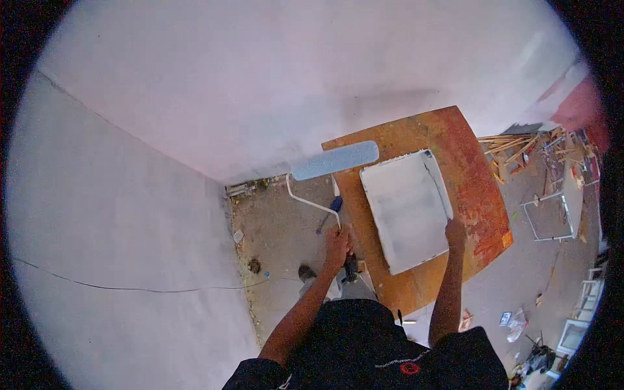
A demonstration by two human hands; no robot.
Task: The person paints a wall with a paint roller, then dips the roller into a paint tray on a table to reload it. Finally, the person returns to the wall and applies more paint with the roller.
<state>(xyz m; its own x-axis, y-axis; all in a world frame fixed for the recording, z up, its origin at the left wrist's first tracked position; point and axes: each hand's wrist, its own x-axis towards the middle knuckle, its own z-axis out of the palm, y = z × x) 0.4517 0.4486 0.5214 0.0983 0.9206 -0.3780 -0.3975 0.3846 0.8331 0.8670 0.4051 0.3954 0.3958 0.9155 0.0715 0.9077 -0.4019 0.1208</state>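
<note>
My left hand point(337, 248) is closed around the handle end of a paint roller point(335, 160). The roller's pale, fluffy sleeve is raised near the wall, over the far left corner of the wooden board, and its white bent frame point(312, 203) runs down to my fingers. A white paint tray point(381, 224), coated with whitish paint, lies on the brown, stained board point(478, 195). At the tray's right rim, my right hand point(456, 234) grips the edge, with its fingertips partly hidden.
Whitish painted walls point(260, 84) meet in a corner ahead and to the left. A thin cable point(162, 290) crosses the left wall. Wooden strips point(513, 146) and a white metal frame point(552, 214) lie on the right. A dark blue object point(336, 203) is below the roller.
</note>
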